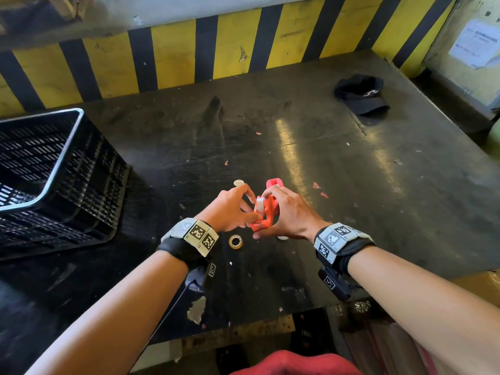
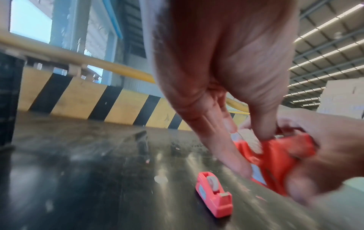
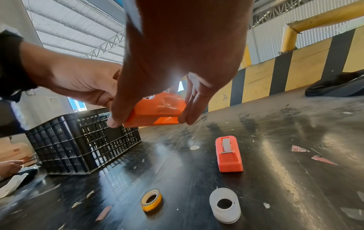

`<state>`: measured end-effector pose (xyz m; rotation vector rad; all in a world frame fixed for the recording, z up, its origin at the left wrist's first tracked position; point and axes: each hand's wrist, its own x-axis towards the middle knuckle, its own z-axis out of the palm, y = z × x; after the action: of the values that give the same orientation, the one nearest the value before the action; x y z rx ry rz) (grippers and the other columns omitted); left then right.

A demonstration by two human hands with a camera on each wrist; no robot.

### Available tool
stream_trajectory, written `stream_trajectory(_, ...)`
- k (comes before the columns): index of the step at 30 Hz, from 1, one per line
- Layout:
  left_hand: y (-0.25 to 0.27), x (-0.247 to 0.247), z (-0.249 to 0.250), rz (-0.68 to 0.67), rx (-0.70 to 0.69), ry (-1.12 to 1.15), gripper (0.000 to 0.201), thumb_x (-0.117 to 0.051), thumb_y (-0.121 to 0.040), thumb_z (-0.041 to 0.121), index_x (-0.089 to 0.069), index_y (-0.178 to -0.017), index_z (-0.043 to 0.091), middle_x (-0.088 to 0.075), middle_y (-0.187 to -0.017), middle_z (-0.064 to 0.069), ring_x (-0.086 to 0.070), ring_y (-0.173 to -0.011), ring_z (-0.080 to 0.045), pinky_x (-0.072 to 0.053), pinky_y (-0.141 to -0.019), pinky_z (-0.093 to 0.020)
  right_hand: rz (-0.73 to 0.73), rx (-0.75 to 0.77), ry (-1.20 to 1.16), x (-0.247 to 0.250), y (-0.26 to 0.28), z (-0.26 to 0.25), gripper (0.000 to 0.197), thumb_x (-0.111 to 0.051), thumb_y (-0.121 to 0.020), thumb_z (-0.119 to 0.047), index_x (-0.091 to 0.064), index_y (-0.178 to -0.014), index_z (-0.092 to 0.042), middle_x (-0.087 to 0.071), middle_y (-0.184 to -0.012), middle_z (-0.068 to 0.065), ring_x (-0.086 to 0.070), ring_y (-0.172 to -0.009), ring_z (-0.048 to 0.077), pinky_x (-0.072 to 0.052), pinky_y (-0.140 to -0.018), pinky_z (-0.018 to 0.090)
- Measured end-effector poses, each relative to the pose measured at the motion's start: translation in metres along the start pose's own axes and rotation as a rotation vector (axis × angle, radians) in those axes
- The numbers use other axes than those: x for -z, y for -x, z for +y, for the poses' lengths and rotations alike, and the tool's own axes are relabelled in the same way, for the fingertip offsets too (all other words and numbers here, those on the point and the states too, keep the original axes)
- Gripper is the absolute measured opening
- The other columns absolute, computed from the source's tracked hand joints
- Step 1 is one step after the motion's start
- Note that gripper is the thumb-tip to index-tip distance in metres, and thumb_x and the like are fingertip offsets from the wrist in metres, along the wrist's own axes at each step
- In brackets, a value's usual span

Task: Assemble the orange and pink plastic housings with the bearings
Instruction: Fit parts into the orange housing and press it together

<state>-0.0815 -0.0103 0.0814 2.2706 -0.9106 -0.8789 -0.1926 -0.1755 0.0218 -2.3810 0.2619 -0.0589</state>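
Orange housing is sitting lifted just above the bench between both hands, its long axis running roughly toward and away from me; I am seeing the right hand in a closed grip, thumb on the near end and fingertips on the far end, while the left hand is pinching a pale wheel-like bearing against its left face. Pink housing is lying flat on the bench just beyond the right hand, so I am judging that hand nearer for the next pickup.
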Motion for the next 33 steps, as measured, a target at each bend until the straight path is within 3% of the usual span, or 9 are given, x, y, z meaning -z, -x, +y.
stream_trajectory(4, -0.007, 0.009, 0.002, -0.139, -0.096, -0.208, 0.044, -0.079, -0.087, 0.018, -0.045, -0.112, 0.026, -0.081, -0.081, 0.000, -0.072, -0.063, -0.004, -0.054, -0.067, -0.020, -0.048, 0.019, 0.000, -0.001, 0.000, -0.001, 0.093, -0.097, -0.046, -0.064, -0.054, -0.119, -0.027, -0.056, -0.112, -0.008, -0.057, -0.100, 0.011, -0.049, -0.086, 0.027)
stream_trajectory(8, -0.011, 0.009, 0.001, -0.171, -0.154, -0.276, 0.047, -0.082, -0.083, 0.018, -0.044, -0.110, 0.025, -0.080, -0.081, -0.002, -0.066, -0.053, 0.003, -0.054, -0.063, -0.021, -0.071, 0.015, -0.005, -0.005, 0.003, 0.000, 0.093, -0.098, -0.045, -0.062, -0.053, -0.118, -0.027, -0.057, -0.112, -0.007, -0.058, -0.102, 0.012, -0.051, -0.089, 0.028)
stream_trajectory(13, -0.015, 0.005, -0.002, -0.170, -0.187, -0.331, 0.047, -0.084, -0.081, 0.026, -0.046, -0.107, 0.027, -0.080, -0.084, 0.002, -0.074, -0.074, -0.008, -0.057, -0.071, -0.025, -0.095, -0.002, -0.018, -0.005, 0.005, 0.003, 0.091, -0.094, -0.044, -0.070, -0.055, -0.116, -0.031, -0.062, -0.112, -0.006, -0.062, -0.103, 0.013, -0.056, -0.094, 0.037)
stream_trajectory(16, -0.014, 0.004, -0.002, -0.174, -0.181, -0.308, 0.045, -0.083, -0.083, 0.027, -0.046, -0.108, 0.028, -0.080, -0.085, 0.004, -0.074, -0.077, -0.006, -0.052, -0.070, -0.018, -0.116, 0.015, -0.020, -0.002, 0.007, 0.002, 0.091, -0.092, -0.048, -0.071, -0.055, -0.120, -0.032, -0.064, -0.112, -0.007, -0.064, -0.102, 0.014, -0.058, -0.093, 0.040)
stream_trajectory(18, -0.013, 0.004, -0.002, -0.167, -0.177, -0.294, 0.044, -0.082, -0.084, 0.027, -0.046, -0.109, 0.028, -0.080, -0.087, 0.004, -0.074, -0.080, -0.007, -0.053, -0.073, -0.019, -0.124, 0.042, -0.039, 0.001, 0.008, 0.002, 0.094, -0.093, -0.050, -0.069, -0.052, -0.126, -0.032, -0.063, -0.111, -0.008, -0.066, -0.101, 0.015, -0.059, -0.092, 0.039)
stream_trajectory(23, -0.009, 0.004, -0.002, -0.137, -0.194, -0.284, 0.044, -0.083, -0.084, 0.028, -0.046, -0.109, 0.028, -0.080, -0.087, 0.005, -0.074, -0.080, -0.005, -0.050, -0.071, -0.015, -0.111, 0.054, -0.014, 0.006, 0.010, -0.002, 0.087, -0.096, -0.054, -0.060, -0.053, -0.120, -0.024, -0.059, -0.106, -0.007, -0.063, -0.099, 0.017, -0.053, -0.084, 0.030)
stream_trajectory(28, -0.009, 0.004, -0.004, -0.116, -0.199, -0.295, 0.041, -0.081, -0.086, 0.029, -0.047, -0.109, 0.028, -0.079, -0.085, 0.005, -0.076, -0.079, -0.009, -0.061, -0.082, -0.029, -0.121, 0.041, -0.001, 0.006, 0.009, -0.004, 0.087, -0.095, -0.055, -0.062, -0.054, -0.122, -0.024, -0.058, -0.110, -0.007, -0.061, -0.102, 0.015, -0.052, -0.086, 0.028)
stream_trajectory(33, -0.009, 0.002, -0.004, -0.100, -0.194, -0.337, 0.041, -0.081, -0.086, 0.032, -0.048, -0.109, 0.029, -0.079, -0.083, 0.004, -0.076, -0.077, -0.011, -0.062, -0.083, -0.035, -0.115, 0.051, -0.005, 0.005, 0.011, -0.006, 0.088, -0.095, -0.056, -0.063, -0.053, -0.123, -0.025, -0.061, -0.106, -0.007, -0.064, -0.096, 0.015, -0.053, -0.083, 0.029)
